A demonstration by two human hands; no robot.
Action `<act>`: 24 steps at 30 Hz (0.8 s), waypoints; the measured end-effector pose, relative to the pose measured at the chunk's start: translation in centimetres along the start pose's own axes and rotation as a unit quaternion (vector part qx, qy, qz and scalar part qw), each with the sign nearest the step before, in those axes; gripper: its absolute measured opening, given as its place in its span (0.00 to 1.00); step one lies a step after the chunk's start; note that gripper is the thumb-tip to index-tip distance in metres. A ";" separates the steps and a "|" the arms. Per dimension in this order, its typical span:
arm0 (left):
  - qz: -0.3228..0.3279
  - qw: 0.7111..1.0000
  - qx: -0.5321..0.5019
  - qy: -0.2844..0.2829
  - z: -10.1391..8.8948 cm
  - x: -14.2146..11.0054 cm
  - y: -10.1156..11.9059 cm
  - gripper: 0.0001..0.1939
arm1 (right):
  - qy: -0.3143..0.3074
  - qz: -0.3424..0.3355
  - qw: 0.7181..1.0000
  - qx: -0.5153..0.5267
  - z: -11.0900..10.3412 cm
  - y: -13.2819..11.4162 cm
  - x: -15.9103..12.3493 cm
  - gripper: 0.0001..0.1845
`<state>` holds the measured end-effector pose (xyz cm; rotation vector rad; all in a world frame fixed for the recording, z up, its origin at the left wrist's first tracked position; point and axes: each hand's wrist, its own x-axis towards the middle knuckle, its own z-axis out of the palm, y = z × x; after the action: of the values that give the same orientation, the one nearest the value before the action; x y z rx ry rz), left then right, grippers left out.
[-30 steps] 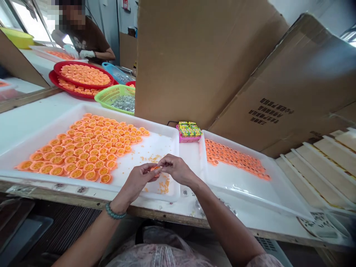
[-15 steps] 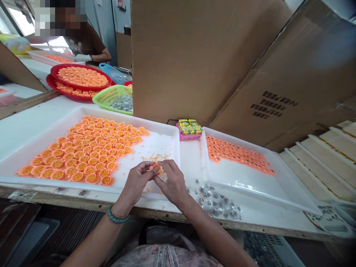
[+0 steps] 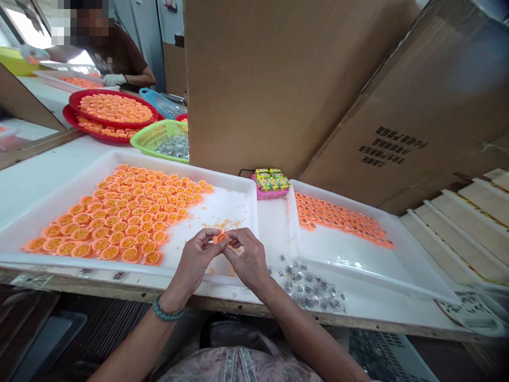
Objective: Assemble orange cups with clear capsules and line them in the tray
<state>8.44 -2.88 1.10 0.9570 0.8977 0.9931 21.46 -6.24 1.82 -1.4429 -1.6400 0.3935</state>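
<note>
1. Two hands, left [image 3: 194, 261] and right [image 3: 248, 262], pinch one orange cup [image 3: 221, 239] between their fingertips.
2. Cup sits midway between both hands, round, no clear long axis, over white tray [image 3: 254, 228], near its right wall.

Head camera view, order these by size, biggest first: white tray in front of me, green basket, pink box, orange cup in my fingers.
Largest first: white tray, green basket, pink box, orange cup. The tray sits nearer the camera than the basket, so that gap may be overstated.
</note>
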 end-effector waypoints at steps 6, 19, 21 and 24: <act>0.016 1.000 0.019 -0.004 -0.1 0.2 -0.4 0.15 | -0.002 -0.051 0.998 -0.033 0.1 0.5 0.2 0.14; 0.016 0.999 -0.029 0.039 0.2 -0.3 0.0 0.14 | 0.059 -0.106 0.990 -0.077 1.0 0.5 -1.3 0.19; 0.016 0.999 -0.030 0.037 0.1 -0.3 -0.1 0.14 | 0.063 -0.111 0.989 -0.073 1.1 0.6 -1.2 0.20; 0.014 0.999 -0.028 0.029 0.1 -0.3 0.0 0.14 | 0.059 -0.123 0.988 -0.071 1.0 0.8 -1.0 0.21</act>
<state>8.44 -3.19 1.15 0.8992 0.9017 1.0686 21.09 -6.63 0.22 -1.3190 -1.7515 0.0532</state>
